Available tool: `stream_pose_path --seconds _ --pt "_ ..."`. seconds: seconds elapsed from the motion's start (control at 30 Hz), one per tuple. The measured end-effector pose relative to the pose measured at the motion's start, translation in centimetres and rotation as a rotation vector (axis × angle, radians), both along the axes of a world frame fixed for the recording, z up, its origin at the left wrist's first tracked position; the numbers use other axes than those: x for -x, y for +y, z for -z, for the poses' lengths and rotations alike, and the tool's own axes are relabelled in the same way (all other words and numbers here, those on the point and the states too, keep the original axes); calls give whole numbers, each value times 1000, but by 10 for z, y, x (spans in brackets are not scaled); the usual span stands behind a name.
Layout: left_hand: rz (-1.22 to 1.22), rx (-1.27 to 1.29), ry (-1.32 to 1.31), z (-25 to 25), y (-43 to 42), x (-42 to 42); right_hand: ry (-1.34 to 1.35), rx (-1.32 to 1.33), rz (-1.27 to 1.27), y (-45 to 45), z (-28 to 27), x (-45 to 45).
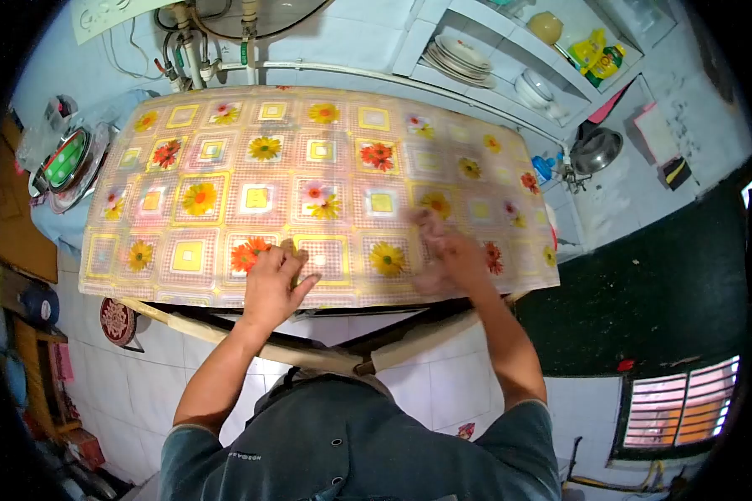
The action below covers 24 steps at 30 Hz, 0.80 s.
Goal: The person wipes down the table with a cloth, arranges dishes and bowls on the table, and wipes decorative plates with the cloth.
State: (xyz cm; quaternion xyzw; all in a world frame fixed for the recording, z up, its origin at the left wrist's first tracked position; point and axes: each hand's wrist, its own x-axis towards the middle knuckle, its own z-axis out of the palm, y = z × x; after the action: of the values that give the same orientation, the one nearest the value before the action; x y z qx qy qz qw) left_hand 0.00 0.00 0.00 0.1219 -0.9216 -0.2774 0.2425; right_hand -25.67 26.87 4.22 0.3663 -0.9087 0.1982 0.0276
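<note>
The cloth-covered surface (288, 179) spreads right in front of me, printed with yellow squares, pink checks and red, yellow and pink flowers. My left hand (274, 282) lies near its front edge, beside an orange-red flower; the fingers there are loosely bent, with the thumb held apart, and I see them grip nothing. My right hand (455, 255) is at the right part of the same surface, badly blurred; I cannot tell whether its fingers are open or closed, or whether they hold anything.

Beyond the far edge, pipes (249, 37) run down the tiled wall. At the upper right, a stack of plates (459, 63) sits in a wall shelf with white bowls (533, 88) beside it, and a yellow packet (591, 52) stands on the level above. A green dish (67, 159) is off to the left, and a round red-topped stool (119, 322) is below the left front corner.
</note>
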Motion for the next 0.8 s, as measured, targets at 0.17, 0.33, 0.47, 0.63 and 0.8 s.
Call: stream_pose_path --seconds 0.17,0.33,0.47,0.63,0.8 --pt "-19 135 30 -8 -20 -6 -486 478 468 37 -12 28" --pt "18 218 7 -12 1 4 -167 345 89 106 21 57" --pt "33 277 -84 -23 21 8 -97 498 91 156 14 66" --pt "65 172 -208 -36 31 17 109 311 185 217 20 112" --pt "25 395 -342 -55 46 54 235 321 131 228 48 116"
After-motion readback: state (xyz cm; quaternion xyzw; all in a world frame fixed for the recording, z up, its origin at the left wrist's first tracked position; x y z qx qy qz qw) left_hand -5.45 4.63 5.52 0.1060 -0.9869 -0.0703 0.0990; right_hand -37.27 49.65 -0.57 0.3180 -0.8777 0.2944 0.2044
